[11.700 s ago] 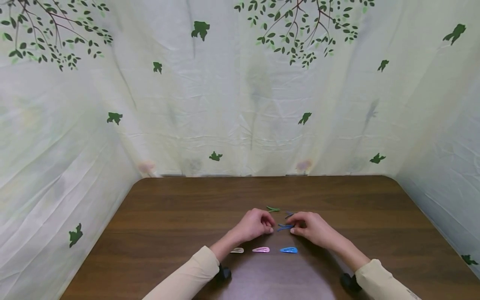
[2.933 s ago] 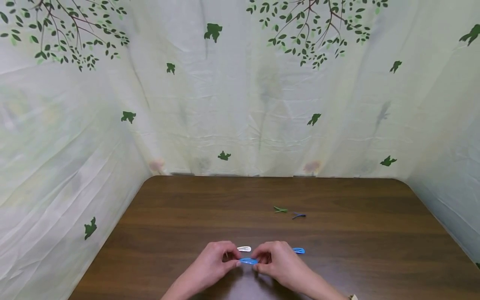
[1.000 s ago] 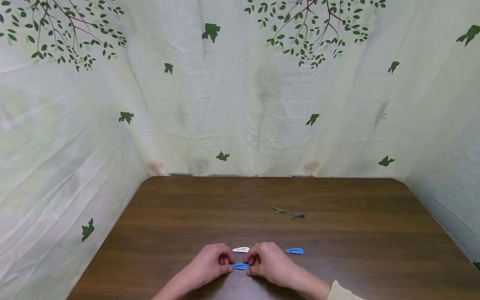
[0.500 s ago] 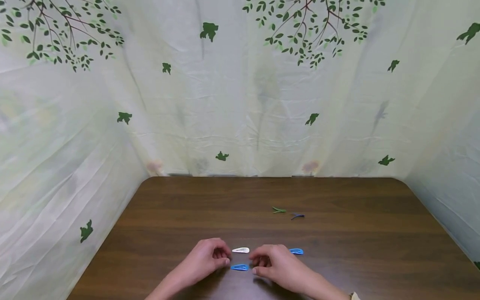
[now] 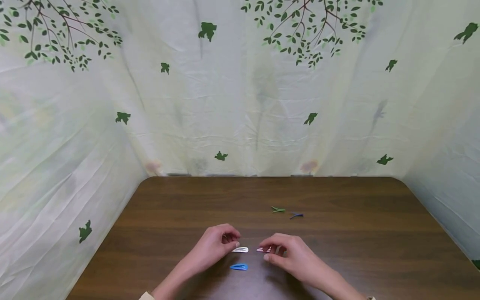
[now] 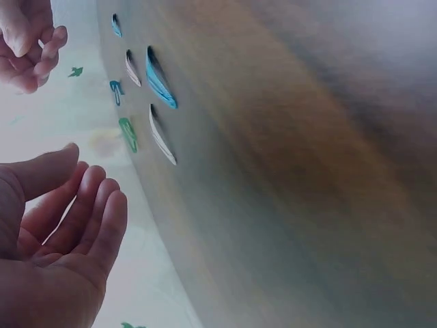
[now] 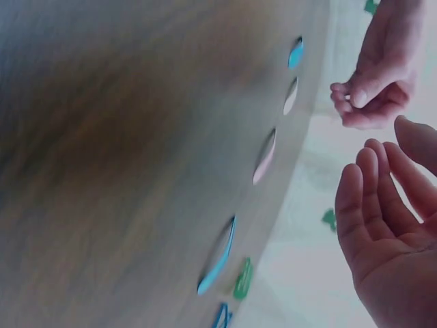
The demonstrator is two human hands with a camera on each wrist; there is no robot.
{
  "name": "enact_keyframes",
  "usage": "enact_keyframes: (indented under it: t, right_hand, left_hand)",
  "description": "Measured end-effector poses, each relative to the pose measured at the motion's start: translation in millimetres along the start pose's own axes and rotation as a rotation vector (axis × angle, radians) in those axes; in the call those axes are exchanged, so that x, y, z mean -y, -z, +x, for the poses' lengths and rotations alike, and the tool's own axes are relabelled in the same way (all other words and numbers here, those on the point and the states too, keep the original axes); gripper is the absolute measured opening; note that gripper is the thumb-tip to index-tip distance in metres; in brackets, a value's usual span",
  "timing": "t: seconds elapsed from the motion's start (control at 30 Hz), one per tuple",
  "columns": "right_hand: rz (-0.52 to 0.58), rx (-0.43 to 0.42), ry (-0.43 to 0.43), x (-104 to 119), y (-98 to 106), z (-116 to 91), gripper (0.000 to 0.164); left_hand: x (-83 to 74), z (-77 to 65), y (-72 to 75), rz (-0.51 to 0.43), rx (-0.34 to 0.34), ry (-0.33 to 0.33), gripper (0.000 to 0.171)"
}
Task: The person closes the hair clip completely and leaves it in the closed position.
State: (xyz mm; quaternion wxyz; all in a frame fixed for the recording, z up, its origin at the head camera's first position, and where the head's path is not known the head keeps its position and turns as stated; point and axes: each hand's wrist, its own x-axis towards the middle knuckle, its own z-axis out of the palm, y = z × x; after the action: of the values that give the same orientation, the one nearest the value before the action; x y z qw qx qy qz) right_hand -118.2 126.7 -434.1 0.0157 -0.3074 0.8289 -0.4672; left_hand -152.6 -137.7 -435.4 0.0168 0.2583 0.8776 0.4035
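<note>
Dark wood table (image 5: 337, 250) spreads wide around me. My left hand (image 5: 215, 246) and right hand (image 5: 286, 254) hover loosely curled, holding nothing. Between them the white clip (image 5: 240, 249) and pink clip (image 5: 262, 250) lie lengthwise left-to-right; the blue clip (image 5: 238, 267) sits nearer me.

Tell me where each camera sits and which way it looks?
Head: looks forward and down at the brown wooden table; shows left hand, right hand.
Left wrist: looks along the table past its own open fingers to the other hand.
Right wrist: the same, mirrored, past its fingers.
All three share the flat blue snap hair clip.
</note>
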Motion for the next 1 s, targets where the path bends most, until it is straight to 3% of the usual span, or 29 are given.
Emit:
enact_keyframes:
  t: [0.27,0.6,0.83,1.0]
  right_hand:
    - [-0.080,-0.085,0.018,-10,16,-1,0.023]
    - [-0.193,-0.112,-0.075,-23,34,-1,0.021]
    - [-0.253,-0.148,0.032,-35,40,10,0.021]
    - [-0.286,-0.150,0.067,-41,48,19,0.022]
  left_hand:
    - [-4.6,20.4,-5.6,0.039,-0.033,-0.033,0.013]
    - [3.6,43.7,-15.1,0.049,-0.044,-0.022,0.012]
    - [10.1,58.8,-19.2,0.063,-0.046,-0.059,0.013]
    - [10.7,68.6,-22.0,0.058,-0.012,-0.047,0.014]
